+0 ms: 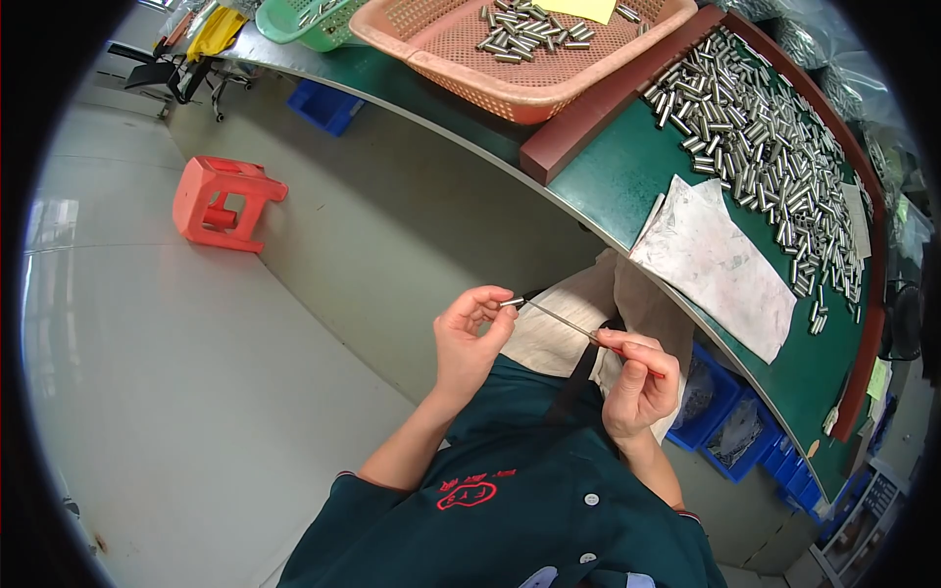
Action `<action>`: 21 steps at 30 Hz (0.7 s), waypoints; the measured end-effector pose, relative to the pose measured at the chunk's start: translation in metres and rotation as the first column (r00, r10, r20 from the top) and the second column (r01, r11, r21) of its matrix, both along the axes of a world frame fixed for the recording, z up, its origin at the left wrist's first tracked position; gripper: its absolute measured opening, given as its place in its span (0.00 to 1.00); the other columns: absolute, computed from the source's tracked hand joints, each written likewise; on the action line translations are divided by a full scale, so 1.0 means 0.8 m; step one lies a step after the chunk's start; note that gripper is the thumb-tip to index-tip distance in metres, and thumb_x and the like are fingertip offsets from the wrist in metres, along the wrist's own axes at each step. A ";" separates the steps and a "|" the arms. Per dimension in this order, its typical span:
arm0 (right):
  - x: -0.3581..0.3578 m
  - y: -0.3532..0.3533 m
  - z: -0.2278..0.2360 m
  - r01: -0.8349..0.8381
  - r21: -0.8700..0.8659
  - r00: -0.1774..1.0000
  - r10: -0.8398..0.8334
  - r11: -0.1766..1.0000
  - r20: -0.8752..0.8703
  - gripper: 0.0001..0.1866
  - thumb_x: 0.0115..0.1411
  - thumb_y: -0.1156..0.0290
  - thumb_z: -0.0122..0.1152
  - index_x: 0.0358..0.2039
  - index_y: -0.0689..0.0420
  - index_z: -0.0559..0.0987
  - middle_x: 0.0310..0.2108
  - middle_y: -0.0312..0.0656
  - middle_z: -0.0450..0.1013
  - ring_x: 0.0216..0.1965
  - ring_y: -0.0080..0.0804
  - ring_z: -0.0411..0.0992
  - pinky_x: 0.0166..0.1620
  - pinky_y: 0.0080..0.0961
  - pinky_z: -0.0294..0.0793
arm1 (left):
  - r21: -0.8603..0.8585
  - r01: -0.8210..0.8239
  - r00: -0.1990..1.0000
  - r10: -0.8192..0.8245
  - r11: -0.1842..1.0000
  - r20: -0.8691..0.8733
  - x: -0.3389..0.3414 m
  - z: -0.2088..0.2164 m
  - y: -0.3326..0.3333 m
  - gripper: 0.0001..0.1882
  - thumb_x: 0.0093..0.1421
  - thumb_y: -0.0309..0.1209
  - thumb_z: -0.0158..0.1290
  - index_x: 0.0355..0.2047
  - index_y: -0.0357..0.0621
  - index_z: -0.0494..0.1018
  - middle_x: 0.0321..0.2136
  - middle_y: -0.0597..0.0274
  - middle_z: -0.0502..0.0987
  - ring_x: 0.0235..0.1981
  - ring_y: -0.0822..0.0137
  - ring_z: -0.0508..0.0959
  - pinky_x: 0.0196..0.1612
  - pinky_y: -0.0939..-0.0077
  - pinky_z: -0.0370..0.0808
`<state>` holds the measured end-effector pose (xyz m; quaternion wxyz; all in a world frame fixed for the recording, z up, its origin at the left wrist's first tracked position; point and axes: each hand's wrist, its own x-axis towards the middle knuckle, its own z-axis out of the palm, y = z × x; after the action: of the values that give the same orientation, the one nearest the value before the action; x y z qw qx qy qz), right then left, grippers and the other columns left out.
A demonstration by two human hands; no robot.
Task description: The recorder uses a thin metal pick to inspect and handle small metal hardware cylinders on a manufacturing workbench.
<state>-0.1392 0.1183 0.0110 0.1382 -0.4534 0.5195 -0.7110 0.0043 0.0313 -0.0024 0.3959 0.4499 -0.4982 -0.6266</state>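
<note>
My left hand [473, 336] pinches a small metal sleeve [514, 302] between thumb and fingertips. In my right hand [641, 385] is a thin tool with a red handle [655, 371], held like a pen. Its slender metal shaft [561, 319] points left, and the tip meets or nearly meets the sleeve; I cannot tell whether it goes inside. Both hands are above my lap, off the table's edge. A stained white cloth [720, 265] lies on the green table [613, 186], beyond my right hand. Past it spreads a big pile of similar metal sleeves [760, 142].
A pink perforated basket [461, 83] with metal sleeves and a yellow paper stands beside a green basket [338, 27]. A brown rail [598, 113] borders the pile. On the floor are a red stool [221, 201] and a blue bin [323, 106]. Blue bins [735, 436] stand below the table.
</note>
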 end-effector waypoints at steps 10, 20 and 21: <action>-0.002 0.001 0.004 0.001 -0.014 1.000 -0.002 1.000 -0.011 0.06 0.59 0.75 0.44 0.32 0.65 0.66 0.28 0.55 0.72 0.29 0.35 0.73 0.30 0.19 0.73 | -0.072 0.045 0.999 -0.044 0.996 0.018 0.001 0.001 -0.004 0.07 0.49 0.14 0.48 0.30 0.34 0.70 0.28 0.66 0.70 0.27 0.80 0.68 0.31 0.89 0.64; -0.008 0.007 0.016 0.032 -0.066 0.999 -0.031 0.997 0.008 0.08 0.60 0.72 0.43 0.32 0.66 0.65 0.28 0.57 0.71 0.29 0.38 0.73 0.33 0.25 0.75 | 0.066 0.112 0.977 -0.098 0.991 -0.192 -0.002 0.000 -0.009 0.07 0.52 0.17 0.47 0.33 0.35 0.69 0.29 0.65 0.69 0.30 0.77 0.69 0.33 0.86 0.66; -0.010 0.008 0.018 0.034 -0.069 0.999 -0.034 0.997 0.006 0.08 0.60 0.72 0.43 0.32 0.66 0.65 0.28 0.57 0.71 0.29 0.38 0.73 0.33 0.25 0.75 | 0.043 0.124 0.974 -0.113 0.991 -0.197 -0.003 -0.001 -0.010 0.07 0.53 0.17 0.47 0.33 0.36 0.69 0.30 0.63 0.70 0.33 0.74 0.71 0.36 0.83 0.68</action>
<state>-0.1469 0.1247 0.0255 0.1115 -0.4471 0.5018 -0.7321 0.0020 0.0231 -0.0028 0.3919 0.3667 -0.4657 -0.7036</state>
